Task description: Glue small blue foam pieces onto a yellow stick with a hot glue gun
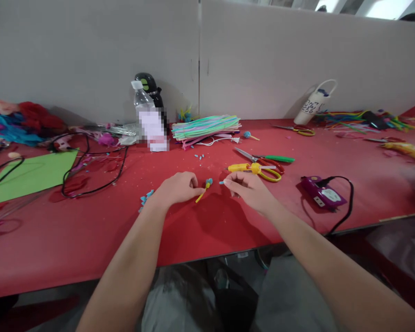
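Left hand (184, 188), fingers pinched, holds a small yellow-stemmed blue flower (208, 184) above the red table (193, 240); its stem slants down-left, its head up-right. Right fingertips close on a small blue piece (222, 182), seemingly lying sideways, just beside the flower.

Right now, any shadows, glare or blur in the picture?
Head view: shadows beneath the left hand and right hand on the table; glare at the bright panel, top right; wide-angle stretching towards the edges; small blue pieces lack fine detail; pixelation below the clear bottle's neck.
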The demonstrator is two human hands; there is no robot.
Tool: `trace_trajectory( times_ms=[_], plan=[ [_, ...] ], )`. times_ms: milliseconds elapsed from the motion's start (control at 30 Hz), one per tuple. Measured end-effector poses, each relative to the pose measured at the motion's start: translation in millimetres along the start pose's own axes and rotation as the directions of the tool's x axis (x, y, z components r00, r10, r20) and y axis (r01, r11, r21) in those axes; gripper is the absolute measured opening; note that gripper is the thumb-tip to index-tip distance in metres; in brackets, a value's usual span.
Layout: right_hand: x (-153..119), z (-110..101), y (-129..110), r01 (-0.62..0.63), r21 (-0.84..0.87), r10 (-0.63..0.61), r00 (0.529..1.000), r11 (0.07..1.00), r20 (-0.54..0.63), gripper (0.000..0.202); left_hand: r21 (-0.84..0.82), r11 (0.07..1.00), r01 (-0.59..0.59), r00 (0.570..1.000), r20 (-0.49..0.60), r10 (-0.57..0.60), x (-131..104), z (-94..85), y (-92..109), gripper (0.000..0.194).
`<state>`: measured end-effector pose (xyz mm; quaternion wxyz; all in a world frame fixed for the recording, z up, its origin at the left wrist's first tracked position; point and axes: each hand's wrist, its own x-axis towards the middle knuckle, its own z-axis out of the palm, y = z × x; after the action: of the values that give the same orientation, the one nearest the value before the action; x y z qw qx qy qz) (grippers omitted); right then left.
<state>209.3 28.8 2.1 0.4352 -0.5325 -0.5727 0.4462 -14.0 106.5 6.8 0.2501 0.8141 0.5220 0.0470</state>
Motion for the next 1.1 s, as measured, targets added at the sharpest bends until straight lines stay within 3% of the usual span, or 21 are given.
trace_trajectory(
  times_ms=[167, 267, 567, 733, 1100],
  plan=[
    [-2.8, -1.3, -2.5, -0.009, 0.006, 0.009, 1.000, 1.000, 0.015, 0.024, -0.011, 0.999, -0.032, 0.998, 0.058, 0.033, -1.6, 3.6, 11.7, 0.040],
    [-3.3, -2.1, -5.0, -0.016, -0.007, 0.016, 1.000, 1.000, 0.004, 0.024, -0.005, 0.999, -0.044, 0.998, 0.044, 0.044, 1.4, 7.6, 10.5, 0.028],
    [-7.9, -3.2, -6.2, 0.033, -0.052, -0.034, 0.999, 0.998, -0.023, 0.021, -0.046, 0.982, -0.185, 0.963, -0.205, 0.172, -6.7, -3.2, 12.9, 0.019],
    [-13.4, -4.6, -9.0, 0.097, -0.075, -0.100, 0.994, 0.992, -0.047, 0.017, -0.107, 0.976, -0.192, 0.920, -0.365, 0.141, -7.4, -11.1, 11.1, 0.013],
    [-18.1, -8.2, -14.7, 0.123, -0.107, -0.128, 0.991, 0.987, -0.043, 0.017, -0.040, 0.982, -0.186, 0.894, -0.422, 0.152, -2.2, -9.2, 7.1, 0.016]
  ],
)
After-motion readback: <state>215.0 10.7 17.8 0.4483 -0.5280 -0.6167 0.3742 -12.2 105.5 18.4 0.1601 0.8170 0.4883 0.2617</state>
